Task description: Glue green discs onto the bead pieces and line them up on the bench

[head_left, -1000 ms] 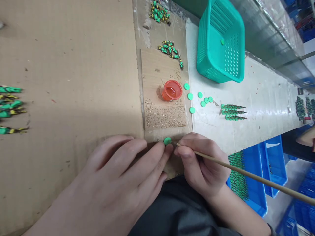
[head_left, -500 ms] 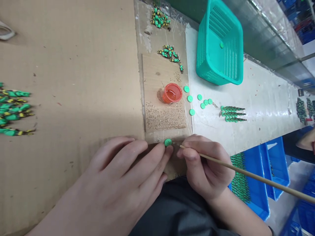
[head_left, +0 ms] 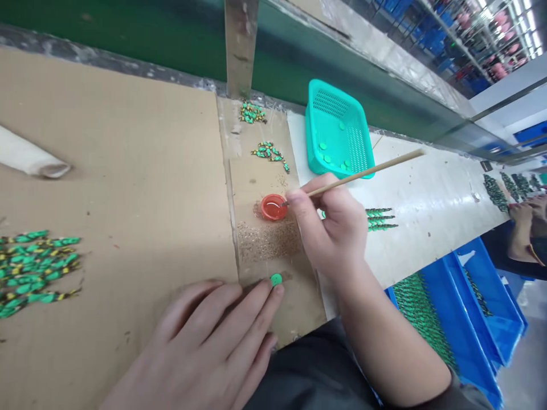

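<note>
Lying flat on the cardboard, the left hand is spread, its fingertips touching a green button; the button is kept near the cardboard's near edge. A wooden stick is pinched by the right hand; its tip is dipped into the red cup farther off.

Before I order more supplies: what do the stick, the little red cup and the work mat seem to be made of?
The stick looks like bare wood or bamboo: pale tan, matte. The red cup looks like translucent plastic, glossy at the rim. The mat looks like plain cardboard: brown, dull, with cut edges.
</note>
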The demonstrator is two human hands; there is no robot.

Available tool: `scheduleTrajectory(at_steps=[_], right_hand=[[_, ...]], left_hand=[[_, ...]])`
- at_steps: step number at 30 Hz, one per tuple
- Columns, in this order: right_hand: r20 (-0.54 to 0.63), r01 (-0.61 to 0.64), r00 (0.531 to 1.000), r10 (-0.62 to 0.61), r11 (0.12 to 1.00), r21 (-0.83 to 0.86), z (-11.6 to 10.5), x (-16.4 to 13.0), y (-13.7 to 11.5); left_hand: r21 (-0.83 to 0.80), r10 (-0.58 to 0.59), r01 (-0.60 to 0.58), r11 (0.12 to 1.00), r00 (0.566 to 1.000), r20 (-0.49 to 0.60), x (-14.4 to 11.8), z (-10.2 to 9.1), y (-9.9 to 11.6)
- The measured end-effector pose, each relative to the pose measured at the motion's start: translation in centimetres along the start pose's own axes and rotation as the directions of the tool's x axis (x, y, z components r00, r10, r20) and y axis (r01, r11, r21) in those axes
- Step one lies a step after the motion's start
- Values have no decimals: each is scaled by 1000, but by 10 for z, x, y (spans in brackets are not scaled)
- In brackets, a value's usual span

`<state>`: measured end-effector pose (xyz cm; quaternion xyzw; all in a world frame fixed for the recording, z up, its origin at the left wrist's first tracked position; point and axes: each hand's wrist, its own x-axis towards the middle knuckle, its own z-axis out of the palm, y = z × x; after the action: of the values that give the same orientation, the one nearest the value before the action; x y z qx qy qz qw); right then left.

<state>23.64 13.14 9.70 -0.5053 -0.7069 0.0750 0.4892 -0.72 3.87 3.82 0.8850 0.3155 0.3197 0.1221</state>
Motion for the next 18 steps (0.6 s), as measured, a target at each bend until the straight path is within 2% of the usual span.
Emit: scheduleTrajectory(at_steps=[4,9,18], right_hand=[[73,-3,997,6,999,-46,4,-2,6],[68,62,996,-59,997,-42,6,-5,8],[81,51,996,-47,998,-39,8,-5,8]], left_hand=[[25,20,-20,999,1000,-6,2,1,0],[56,30,-31,998,1000,10,3,-1,-1],[9,14,-14,1000,1000,2,4,-1,2]])
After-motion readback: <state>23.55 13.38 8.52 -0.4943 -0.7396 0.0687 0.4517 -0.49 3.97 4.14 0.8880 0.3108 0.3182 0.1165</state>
